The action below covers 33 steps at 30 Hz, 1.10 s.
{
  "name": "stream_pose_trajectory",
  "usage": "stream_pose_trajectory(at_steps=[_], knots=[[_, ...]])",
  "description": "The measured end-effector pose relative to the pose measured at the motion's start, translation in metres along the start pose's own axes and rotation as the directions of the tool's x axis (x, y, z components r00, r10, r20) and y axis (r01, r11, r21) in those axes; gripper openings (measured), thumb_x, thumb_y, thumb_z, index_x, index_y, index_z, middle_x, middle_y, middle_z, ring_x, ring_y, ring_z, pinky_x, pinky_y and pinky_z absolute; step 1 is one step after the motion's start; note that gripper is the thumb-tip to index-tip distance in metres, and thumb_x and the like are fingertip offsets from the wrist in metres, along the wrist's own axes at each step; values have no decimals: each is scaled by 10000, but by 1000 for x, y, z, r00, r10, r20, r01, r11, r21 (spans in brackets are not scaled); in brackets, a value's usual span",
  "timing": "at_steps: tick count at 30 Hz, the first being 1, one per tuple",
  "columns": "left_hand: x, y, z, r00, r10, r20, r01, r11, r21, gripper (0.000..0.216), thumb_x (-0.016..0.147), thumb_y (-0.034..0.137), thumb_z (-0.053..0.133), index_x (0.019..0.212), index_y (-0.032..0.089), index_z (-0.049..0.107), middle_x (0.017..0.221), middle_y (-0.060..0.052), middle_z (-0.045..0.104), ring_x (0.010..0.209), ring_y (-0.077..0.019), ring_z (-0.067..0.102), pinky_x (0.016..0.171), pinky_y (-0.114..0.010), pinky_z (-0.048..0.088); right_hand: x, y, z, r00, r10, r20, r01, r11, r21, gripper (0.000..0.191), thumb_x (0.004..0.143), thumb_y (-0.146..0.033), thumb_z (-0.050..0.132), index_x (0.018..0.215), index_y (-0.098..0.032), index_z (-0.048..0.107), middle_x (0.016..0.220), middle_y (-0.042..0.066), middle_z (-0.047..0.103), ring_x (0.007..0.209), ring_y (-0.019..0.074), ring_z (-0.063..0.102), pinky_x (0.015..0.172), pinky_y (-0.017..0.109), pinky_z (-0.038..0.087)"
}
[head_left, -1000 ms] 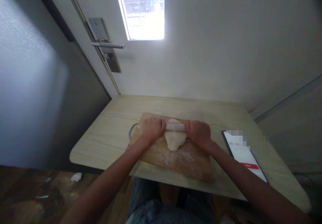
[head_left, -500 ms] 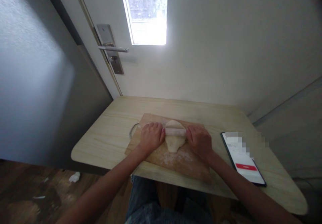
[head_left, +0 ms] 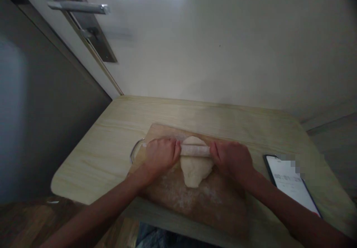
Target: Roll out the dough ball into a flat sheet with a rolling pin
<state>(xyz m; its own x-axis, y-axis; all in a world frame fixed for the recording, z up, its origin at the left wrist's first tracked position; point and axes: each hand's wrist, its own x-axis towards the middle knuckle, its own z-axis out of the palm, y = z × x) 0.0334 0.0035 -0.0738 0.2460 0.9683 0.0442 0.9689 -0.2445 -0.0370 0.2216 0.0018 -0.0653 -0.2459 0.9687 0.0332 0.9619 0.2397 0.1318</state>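
Note:
A floured rolling pin (head_left: 195, 151) lies across a flat, uneven piece of pale dough (head_left: 196, 170). My left hand (head_left: 162, 152) is wrapped round the pin's left end, and my right hand (head_left: 231, 158) grips its right end. Most of the dough spreads on the near side of the pin, narrowing to a blunt tip, while a smaller part shows beyond it. Beneath the dough is a wooden cutting board (head_left: 181, 203) dusted with flour. The pin's ends are hidden inside my fists.
The board rests on a light wood table (head_left: 111, 129), its metal handle (head_left: 135, 149) pointing left. A phone (head_left: 292, 183) with a lit screen lies to the right. Behind the table stands a pale door (head_left: 209, 54) with a lever handle (head_left: 78, 7).
My view has moved closer and tipped down, so board and hands look larger and less of the door's window shows. Both hands keep hold of the rolling pin on the dough.

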Motion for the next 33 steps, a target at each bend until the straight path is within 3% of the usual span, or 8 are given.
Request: stream_pose_trajectory(at_steps=[3, 8, 16, 19, 23, 28, 33], knots=[[11, -2, -3, 997, -6, 77, 5, 1000, 6, 567, 836, 357, 118, 632, 165, 612, 595, -86, 612, 553, -216, 566, 471, -292, 335, 13, 6, -6, 984, -98, 147, 103, 994, -26, 421, 808, -272, 213, 665, -188, 600, 598, 69, 603, 508, 174, 530, 446, 256, 252], [26, -5, -4, 988, 0, 154, -1, 1000, 4, 602, 834, 366, 111, 636, 145, 634, 616, -101, 616, 601, -212, 578, 518, -302, 372, 27, 18, -5, 897, -340, 282, 361, 932, -23, 284, 760, -184, 281, 804, -193, 562, 713, 69, 599, 622, 193, 549, 461, 252, 278], [40, -12, -2, 978, 81, 191, -76, 996, -36, 546, 829, 328, 154, 701, 134, 648, 696, -107, 639, 660, -202, 590, 558, -287, 393, 43, 22, -1, 845, -352, 403, 347, 934, 90, 310, 784, -267, 266, 876, -197, 554, 832, 77, 599, 711, 180, 553, 462, 226, 292], [38, -8, -4, 987, 50, 154, -47, 999, -20, 507, 819, 311, 184, 732, 135, 650, 725, -109, 644, 685, -201, 593, 565, -281, 393, 36, 15, -7, 907, -241, 345, 234, 970, 63, 359, 797, -266, 231, 856, -184, 576, 820, 84, 612, 694, 181, 563, 467, 231, 301], [25, 1, -4, 998, -61, 22, 61, 998, -1, 508, 816, 311, 187, 734, 118, 650, 719, -129, 639, 687, -219, 593, 560, -299, 388, 15, 1, -11, 991, -17, 130, 20, 1000, -20, 424, 814, -268, 201, 790, -151, 608, 783, 99, 630, 692, 182, 575, 502, 242, 315], [0, 7, -2, 990, -76, -116, 72, 997, -41, 536, 833, 338, 156, 754, 108, 633, 737, -144, 626, 702, -231, 581, 594, -334, 379, -8, -13, -4, 985, 153, -78, -154, 988, 0, 479, 825, -293, 194, 714, -143, 636, 704, 103, 641, 608, 176, 574, 498, 253, 300], [-20, 7, -1, 977, 22, -214, -29, 999, -32, 459, 846, 317, 178, 771, 141, 596, 716, -104, 614, 671, -216, 562, 610, -335, 358, -25, -17, 3, 969, 142, -204, -132, 989, 58, 458, 836, -295, 207, 716, -135, 618, 682, 97, 632, 584, 154, 544, 538, 259, 277]])
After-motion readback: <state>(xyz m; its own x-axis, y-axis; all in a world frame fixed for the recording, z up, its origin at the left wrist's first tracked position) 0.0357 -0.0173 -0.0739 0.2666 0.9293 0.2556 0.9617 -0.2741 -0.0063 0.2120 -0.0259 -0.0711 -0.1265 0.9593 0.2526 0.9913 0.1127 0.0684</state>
